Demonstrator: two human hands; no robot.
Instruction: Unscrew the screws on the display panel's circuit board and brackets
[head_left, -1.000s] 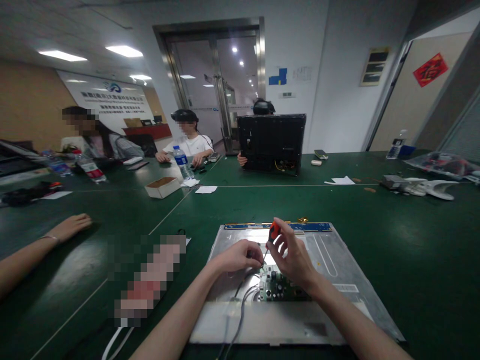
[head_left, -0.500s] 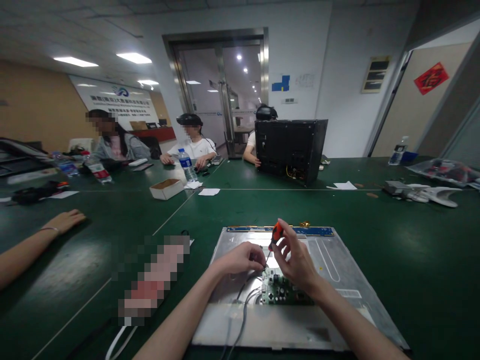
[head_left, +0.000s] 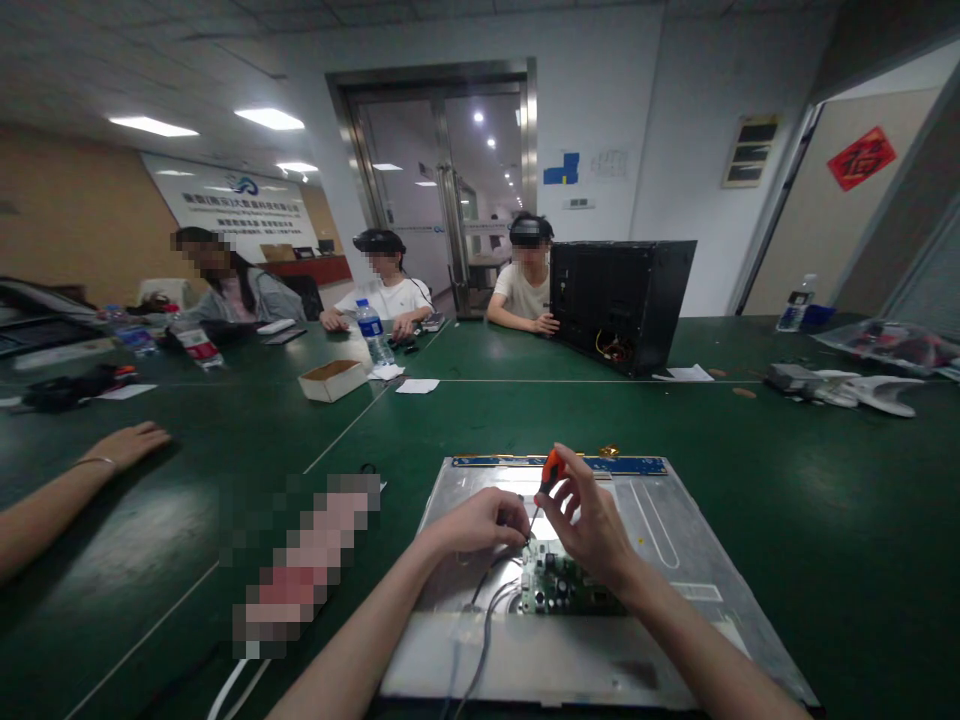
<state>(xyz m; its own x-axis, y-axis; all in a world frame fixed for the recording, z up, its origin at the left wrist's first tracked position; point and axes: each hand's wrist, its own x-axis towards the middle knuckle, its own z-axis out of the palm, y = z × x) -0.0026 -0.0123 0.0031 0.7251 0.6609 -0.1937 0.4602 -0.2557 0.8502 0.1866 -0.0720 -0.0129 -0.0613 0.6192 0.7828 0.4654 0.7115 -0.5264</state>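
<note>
Beyond the screwdriver (head_left: pixel 553 468), an open box (head_left: pixel 331 389) stands near a bottle (head_left: pixel 370 326).

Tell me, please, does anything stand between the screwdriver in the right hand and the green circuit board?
Nothing visible blocks the way: the screwdriver in the right hand slants down toward the far left corner of the circuit board. The left hand is close beside the tip; whether the tip touches, I cannot tell.
</note>
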